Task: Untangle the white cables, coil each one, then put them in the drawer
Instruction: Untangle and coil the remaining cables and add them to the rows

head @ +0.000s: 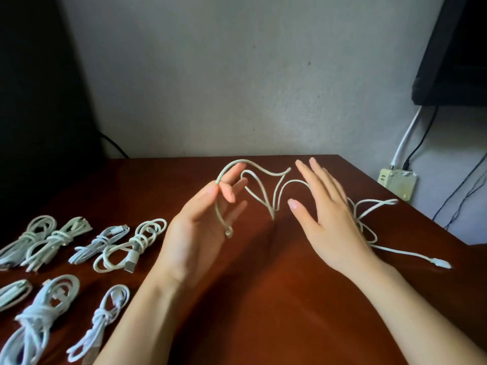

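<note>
Above the table (263, 299), left hand (200, 233) pinches cable (218, 209).

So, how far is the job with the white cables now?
Done: several coiled bundles lie on the left of the table. In hand: the left hand pinches a loose cable; the right hand is open beside it. Left: coiling this cable and putting everything away; no drawer is in view.
</note>
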`<state>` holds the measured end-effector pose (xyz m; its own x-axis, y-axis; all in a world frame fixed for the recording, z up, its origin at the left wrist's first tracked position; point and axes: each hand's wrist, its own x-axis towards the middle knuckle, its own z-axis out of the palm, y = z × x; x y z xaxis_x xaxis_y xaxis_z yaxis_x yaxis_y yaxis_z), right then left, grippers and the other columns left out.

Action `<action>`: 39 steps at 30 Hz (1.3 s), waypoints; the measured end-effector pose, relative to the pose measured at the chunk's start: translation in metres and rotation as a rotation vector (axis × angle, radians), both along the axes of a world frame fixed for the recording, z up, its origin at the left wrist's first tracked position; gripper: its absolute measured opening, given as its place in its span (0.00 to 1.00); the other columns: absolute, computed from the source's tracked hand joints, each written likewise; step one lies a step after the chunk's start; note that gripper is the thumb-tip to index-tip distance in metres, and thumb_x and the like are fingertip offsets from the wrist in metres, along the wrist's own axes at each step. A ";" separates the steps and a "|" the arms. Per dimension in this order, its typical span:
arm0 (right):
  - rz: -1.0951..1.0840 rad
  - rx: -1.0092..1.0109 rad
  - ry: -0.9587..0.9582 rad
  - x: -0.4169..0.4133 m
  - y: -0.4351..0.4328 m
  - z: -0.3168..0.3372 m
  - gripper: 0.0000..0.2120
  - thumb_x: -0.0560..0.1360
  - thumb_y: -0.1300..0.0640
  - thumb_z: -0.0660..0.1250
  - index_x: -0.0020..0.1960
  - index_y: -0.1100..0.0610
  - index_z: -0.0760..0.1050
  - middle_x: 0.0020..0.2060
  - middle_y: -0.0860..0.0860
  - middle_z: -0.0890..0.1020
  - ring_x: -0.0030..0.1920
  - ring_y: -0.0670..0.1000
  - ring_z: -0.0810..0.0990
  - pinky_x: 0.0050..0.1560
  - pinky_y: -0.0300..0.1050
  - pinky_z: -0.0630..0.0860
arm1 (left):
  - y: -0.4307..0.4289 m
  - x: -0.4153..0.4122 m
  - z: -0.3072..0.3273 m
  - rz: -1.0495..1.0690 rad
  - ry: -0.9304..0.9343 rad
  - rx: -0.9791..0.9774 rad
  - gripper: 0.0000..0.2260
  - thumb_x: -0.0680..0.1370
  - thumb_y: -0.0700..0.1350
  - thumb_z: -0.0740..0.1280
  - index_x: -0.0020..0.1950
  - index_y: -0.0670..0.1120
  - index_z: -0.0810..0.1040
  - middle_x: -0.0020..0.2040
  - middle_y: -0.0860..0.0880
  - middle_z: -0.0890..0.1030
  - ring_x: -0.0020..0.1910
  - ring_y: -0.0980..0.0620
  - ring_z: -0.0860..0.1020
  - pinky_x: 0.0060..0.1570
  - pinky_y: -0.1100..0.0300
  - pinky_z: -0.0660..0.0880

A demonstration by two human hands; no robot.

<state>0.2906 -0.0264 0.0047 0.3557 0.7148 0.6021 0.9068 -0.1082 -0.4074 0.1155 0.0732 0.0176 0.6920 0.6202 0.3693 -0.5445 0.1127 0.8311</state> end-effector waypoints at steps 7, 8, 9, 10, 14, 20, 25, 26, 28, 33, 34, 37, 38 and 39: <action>0.133 0.103 0.057 -0.006 0.005 -0.005 0.21 0.78 0.48 0.60 0.70 0.48 0.63 0.73 0.43 0.61 0.72 0.36 0.55 0.66 0.22 0.48 | 0.004 -0.007 0.003 -0.121 -0.126 -0.233 0.17 0.76 0.46 0.56 0.29 0.49 0.75 0.66 0.48 0.77 0.66 0.49 0.74 0.63 0.44 0.72; 0.153 0.149 0.100 -0.008 0.005 -0.004 0.23 0.78 0.47 0.61 0.71 0.47 0.61 0.74 0.42 0.60 0.72 0.36 0.56 0.68 0.25 0.52 | 0.005 -0.008 0.002 -0.159 -0.113 -0.235 0.16 0.76 0.47 0.58 0.29 0.49 0.75 0.67 0.48 0.77 0.67 0.48 0.74 0.63 0.43 0.71; 0.174 0.182 0.127 -0.009 0.004 -0.002 0.25 0.78 0.45 0.61 0.72 0.45 0.59 0.74 0.41 0.59 0.73 0.37 0.56 0.69 0.28 0.54 | 0.007 -0.008 0.001 -0.205 -0.103 -0.231 0.14 0.74 0.47 0.61 0.29 0.48 0.75 0.67 0.47 0.76 0.68 0.46 0.73 0.63 0.42 0.70; 0.187 0.194 0.128 -0.009 0.003 -0.001 0.25 0.77 0.44 0.59 0.72 0.43 0.58 0.74 0.41 0.59 0.73 0.38 0.56 0.70 0.29 0.54 | 0.008 -0.008 0.000 -0.251 -0.095 -0.225 0.11 0.73 0.47 0.64 0.30 0.48 0.76 0.67 0.46 0.76 0.68 0.45 0.72 0.64 0.41 0.69; 0.156 0.127 -0.019 -0.010 0.002 -0.001 0.19 0.76 0.41 0.55 0.61 0.48 0.74 0.61 0.39 0.72 0.68 0.38 0.64 0.67 0.30 0.57 | 0.006 -0.006 0.001 -0.255 -0.067 -0.238 0.12 0.72 0.49 0.67 0.30 0.47 0.76 0.67 0.45 0.75 0.67 0.44 0.73 0.63 0.43 0.71; 0.256 0.102 -0.111 -0.026 0.001 -0.002 0.07 0.77 0.48 0.58 0.43 0.48 0.72 0.36 0.39 0.71 0.41 0.39 0.73 0.44 0.31 0.68 | 0.005 -0.005 0.007 -0.039 -0.152 -0.472 0.21 0.77 0.54 0.56 0.31 0.47 0.79 0.63 0.45 0.79 0.62 0.47 0.78 0.58 0.48 0.75; 0.274 0.094 -0.289 -0.040 0.000 -0.002 0.12 0.78 0.50 0.58 0.52 0.52 0.78 0.36 0.45 0.76 0.34 0.49 0.77 0.34 0.44 0.75 | 0.005 0.000 0.009 0.027 -0.206 -0.572 0.23 0.81 0.59 0.48 0.45 0.45 0.75 0.59 0.43 0.82 0.56 0.45 0.81 0.50 0.42 0.79; 0.265 0.088 -0.336 -0.042 -0.001 -0.002 0.12 0.78 0.50 0.58 0.53 0.52 0.79 0.35 0.45 0.77 0.32 0.50 0.77 0.33 0.44 0.75 | 0.006 0.001 0.008 0.059 -0.194 -0.567 0.23 0.81 0.60 0.47 0.46 0.45 0.74 0.58 0.45 0.82 0.53 0.46 0.83 0.46 0.44 0.81; 0.259 0.064 -0.408 -0.046 -0.002 -0.001 0.13 0.77 0.50 0.58 0.54 0.50 0.79 0.34 0.45 0.77 0.31 0.50 0.77 0.32 0.44 0.75 | 0.009 0.003 0.006 0.114 -0.159 -0.551 0.23 0.81 0.60 0.47 0.47 0.46 0.75 0.56 0.47 0.83 0.46 0.49 0.84 0.37 0.53 0.81; 0.323 0.021 -0.456 -0.050 -0.003 -0.001 0.13 0.79 0.49 0.57 0.56 0.50 0.78 0.31 0.45 0.74 0.30 0.49 0.75 0.30 0.43 0.73 | 0.008 0.004 0.005 0.233 -0.092 -0.517 0.22 0.82 0.58 0.48 0.49 0.45 0.73 0.48 0.47 0.81 0.29 0.53 0.73 0.24 0.65 0.66; 0.343 0.030 -0.448 -0.051 -0.003 -0.001 0.14 0.79 0.49 0.56 0.55 0.51 0.79 0.31 0.46 0.74 0.30 0.50 0.74 0.31 0.44 0.74 | 0.008 0.004 0.005 0.263 -0.071 -0.505 0.21 0.82 0.58 0.48 0.50 0.44 0.73 0.46 0.47 0.80 0.27 0.55 0.71 0.23 0.66 0.64; 0.372 0.081 -0.398 -0.055 -0.003 -0.001 0.15 0.80 0.49 0.57 0.47 0.54 0.80 0.31 0.47 0.75 0.31 0.49 0.74 0.31 0.47 0.74 | 0.008 0.004 0.006 0.309 -0.033 -0.483 0.20 0.82 0.57 0.49 0.53 0.44 0.72 0.43 0.47 0.79 0.25 0.56 0.65 0.21 0.67 0.59; 0.366 0.108 -0.390 -0.055 -0.004 0.000 0.14 0.80 0.49 0.58 0.45 0.54 0.80 0.30 0.46 0.74 0.31 0.48 0.73 0.31 0.45 0.73 | 0.008 0.004 0.006 0.308 -0.035 -0.485 0.20 0.83 0.57 0.49 0.53 0.44 0.72 0.43 0.47 0.78 0.24 0.56 0.64 0.20 0.67 0.59; 0.347 0.140 -0.390 -0.055 -0.005 0.002 0.14 0.79 0.48 0.60 0.43 0.54 0.80 0.29 0.45 0.72 0.30 0.47 0.71 0.31 0.44 0.72 | 0.008 0.004 0.006 0.299 -0.040 -0.488 0.19 0.83 0.57 0.49 0.53 0.44 0.72 0.43 0.47 0.78 0.24 0.56 0.64 0.20 0.67 0.59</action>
<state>0.2359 -0.0314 0.0064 -0.1555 0.6543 0.7400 0.9665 0.2556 -0.0228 0.1192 0.0812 0.0239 0.4514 0.8922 0.0131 -0.6417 0.3143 0.6996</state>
